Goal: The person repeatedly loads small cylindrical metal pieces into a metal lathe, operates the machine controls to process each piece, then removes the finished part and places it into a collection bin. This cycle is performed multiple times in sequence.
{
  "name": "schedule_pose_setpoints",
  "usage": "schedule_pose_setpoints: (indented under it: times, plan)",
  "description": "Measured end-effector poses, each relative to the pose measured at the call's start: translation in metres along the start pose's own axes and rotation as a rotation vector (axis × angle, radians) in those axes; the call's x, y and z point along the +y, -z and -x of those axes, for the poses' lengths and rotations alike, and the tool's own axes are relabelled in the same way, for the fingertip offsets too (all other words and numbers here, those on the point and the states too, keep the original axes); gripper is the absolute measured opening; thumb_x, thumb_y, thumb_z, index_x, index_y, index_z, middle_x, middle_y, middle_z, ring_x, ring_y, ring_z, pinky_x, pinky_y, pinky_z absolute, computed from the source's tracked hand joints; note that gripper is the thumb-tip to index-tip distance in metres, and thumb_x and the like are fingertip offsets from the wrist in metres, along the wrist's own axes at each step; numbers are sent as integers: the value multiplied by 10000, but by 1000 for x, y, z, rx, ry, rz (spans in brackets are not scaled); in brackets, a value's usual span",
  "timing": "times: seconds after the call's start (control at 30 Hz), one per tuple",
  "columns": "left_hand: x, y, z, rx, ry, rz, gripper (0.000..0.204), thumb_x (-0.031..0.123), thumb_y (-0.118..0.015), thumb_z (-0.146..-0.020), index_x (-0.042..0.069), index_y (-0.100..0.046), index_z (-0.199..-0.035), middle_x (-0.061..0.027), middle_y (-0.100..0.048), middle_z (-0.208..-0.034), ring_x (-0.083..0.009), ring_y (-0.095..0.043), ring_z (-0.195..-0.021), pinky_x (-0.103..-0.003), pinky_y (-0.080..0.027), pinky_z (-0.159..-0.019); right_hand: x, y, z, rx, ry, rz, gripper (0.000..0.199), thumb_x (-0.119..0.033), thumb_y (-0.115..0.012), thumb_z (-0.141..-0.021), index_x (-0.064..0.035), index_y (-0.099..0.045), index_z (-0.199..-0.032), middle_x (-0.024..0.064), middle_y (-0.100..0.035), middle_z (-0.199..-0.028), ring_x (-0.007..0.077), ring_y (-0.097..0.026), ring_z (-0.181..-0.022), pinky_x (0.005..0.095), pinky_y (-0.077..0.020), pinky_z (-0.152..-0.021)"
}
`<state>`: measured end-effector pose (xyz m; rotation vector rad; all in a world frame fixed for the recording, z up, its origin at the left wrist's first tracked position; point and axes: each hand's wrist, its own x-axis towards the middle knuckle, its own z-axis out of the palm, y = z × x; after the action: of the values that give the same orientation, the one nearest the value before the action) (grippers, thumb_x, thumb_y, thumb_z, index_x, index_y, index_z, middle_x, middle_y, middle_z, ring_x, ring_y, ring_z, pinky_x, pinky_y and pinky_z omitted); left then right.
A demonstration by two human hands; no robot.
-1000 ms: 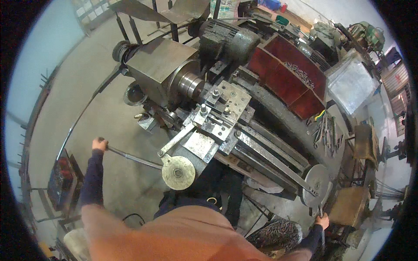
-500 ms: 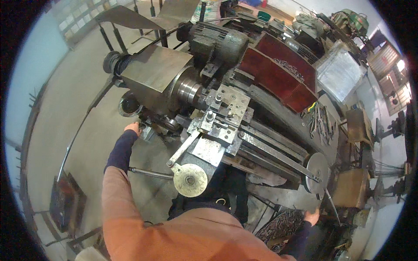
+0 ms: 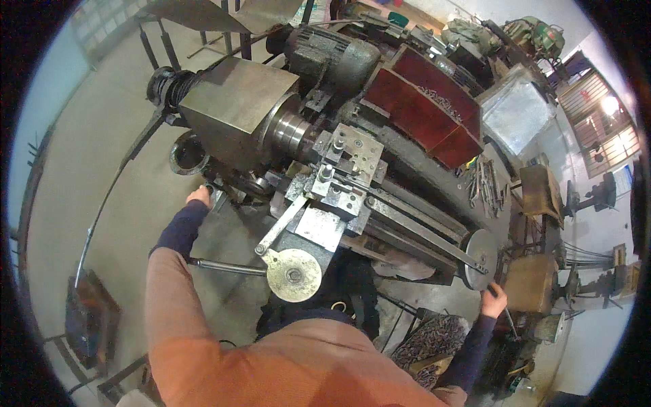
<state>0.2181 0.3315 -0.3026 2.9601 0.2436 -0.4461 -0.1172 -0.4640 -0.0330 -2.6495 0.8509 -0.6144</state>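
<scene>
A grimy metal lathe fills the middle, with a box-shaped headstock (image 3: 237, 95), a shiny round spindle (image 3: 293, 134) and a tool-slide block (image 3: 352, 156). My left hand (image 3: 199, 196) reaches out below the headstock, fingers curled at a small dark part whose kind I cannot make out. Over at the right end, my right hand (image 3: 494, 302) is closed around a dark handle (image 3: 497, 290) beside the round metal disc (image 3: 479, 260). A flat bar (image 3: 427, 228) runs from the slide to that disc. In front of me sits a pale round plate (image 3: 294, 275) with a lever arm (image 3: 282, 225).
Behind the lathe stand a motor (image 3: 332, 60) and a dark red tray (image 3: 420, 102) with small metal pieces. Wrenches (image 3: 485, 186) lie to its right, near a plastic-wrapped stack (image 3: 515, 112). Below my right arm is a container of dark small parts (image 3: 434, 339).
My right hand has risen from below the disc to the dark handle and closed on it. My left hand stays below the headstock. The whole view has shifted slightly.
</scene>
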Motion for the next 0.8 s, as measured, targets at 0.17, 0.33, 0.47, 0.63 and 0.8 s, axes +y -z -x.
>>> schedule_pose_setpoints:
  times: [0.17, 0.33, 0.47, 0.63, 0.8]
  plan:
    - [-46, 1, -6, -19, -39, -113, 342, 257, -555, -803, 29, -478, -1046, -198, -623, -961, -362, -600, -914, -435, -480, -780, -138, -18, -61, -104, 376, -230, 362, -64, -565, -619, 5, -640, -966, 143, -657, -928, 222, -625, -882, 317, -463, -815]
    - [-38, 65, 34, 25, -235, 3, 421, 345, -589, -785, 124, -504, -1133, -146, -624, -993, -321, -579, -972, -439, -451, -821, -312, -46, -68, -306, 778, -482, 388, -99, -596, -590, -11, -640, -965, 142, -653, -906, 223, -626, -845, 304, -464, -802]
    - [-63, 194, 103, 528, -256, 36, 291, 282, -578, -798, 139, -582, -1051, -129, -648, -845, -313, -617, -791, -426, -486, -671, -430, -100, -68, -488, 1081, -599, 365, -222, -626, -578, -51, -666, -898, 159, -640, -855, 305, -607, -825, 352, -482, -750]
    - [-209, 244, 191, 766, 132, -5, 339, 358, -448, -886, 89, -575, -1049, -159, -634, -928, -342, -597, -874, -432, -465, -739, -523, -148, -45, -818, 1071, -220, 301, -204, -620, -553, -96, -705, -821, 153, -654, -769, 283, -636, -723, 349, -502, -708]
    - [-138, 185, 245, 614, 567, 108, 515, 528, -408, -859, 56, -577, -975, -178, -617, -938, -363, -578, -900, -441, -446, -757, -531, -181, -41, -699, 1003, -53, 244, -206, -622, -549, -97, -711, -749, 157, -650, -722, 282, -639, -678, 333, -507, -703]
